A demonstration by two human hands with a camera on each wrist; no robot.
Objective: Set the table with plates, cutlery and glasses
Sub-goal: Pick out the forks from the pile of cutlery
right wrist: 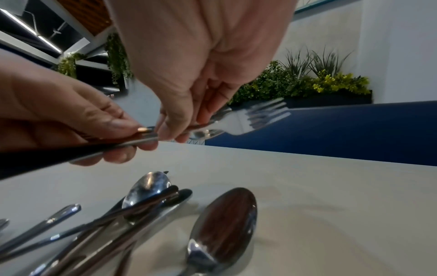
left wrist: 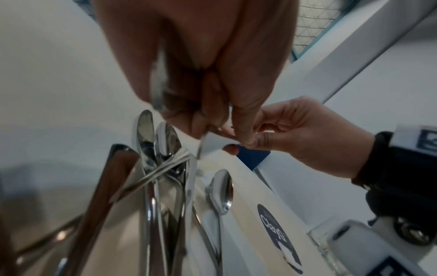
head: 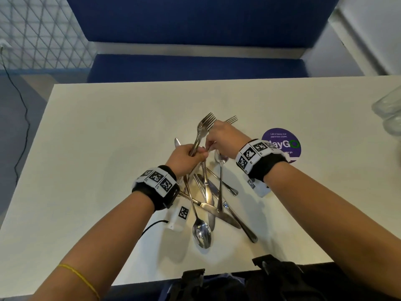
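Note:
Above the white table [head: 108, 148] my left hand [head: 195, 154] grips the handles of a bundle of forks [head: 205, 124], tines pointing away from me. My right hand [head: 211, 144] meets it from the right and pinches one more fork [head: 231, 120] near its neck. In the right wrist view the right hand [right wrist: 187, 127] pinches that fork [right wrist: 257, 117] beside the left hand [right wrist: 118, 130]. Under both hands lies a crossed pile of spoons and knives [head: 206, 205]. The left wrist view shows the left hand [left wrist: 208, 115], the right hand [left wrist: 255, 138] and spoons [left wrist: 165, 142] below.
Clear glasses [head: 390, 109] stand at the table's right edge; one glass [left wrist: 324, 248] shows in the left wrist view. A round purple sticker [head: 282, 144] lies flat right of the hands. A blue bench [head: 195, 66] runs behind the far edge.

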